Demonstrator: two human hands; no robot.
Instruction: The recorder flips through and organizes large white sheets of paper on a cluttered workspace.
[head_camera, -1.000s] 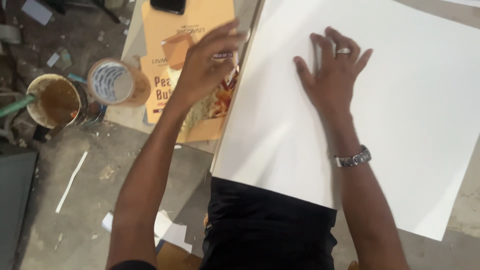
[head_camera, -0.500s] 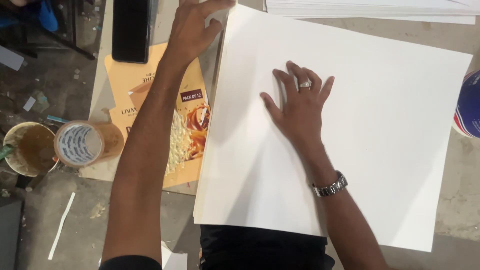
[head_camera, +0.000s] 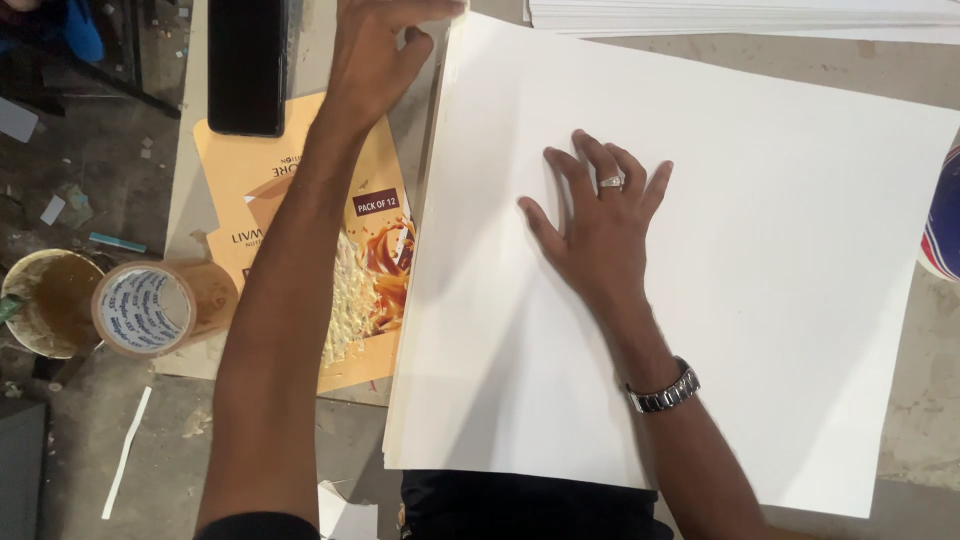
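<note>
The right hand (head_camera: 600, 235) lay open, palm flat on the large white sheet (head_camera: 760, 290) covering the desk, pinning it, while the left hand (head_camera: 385, 45) curled its fingers over the sheet's far left corner. The step looked like squaring the sheet; shifting it further would call for a steady pin and a light pull at that corner

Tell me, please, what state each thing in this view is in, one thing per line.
Large white sheet: lying flat, pressed under the right hand.
Right hand: open, palm down, fingers spread.
Left hand: at the sheet's top left corner.
Brown tape roll: on its side.
Orange printed carton: flattened.
Black phone: screen dark.
</note>
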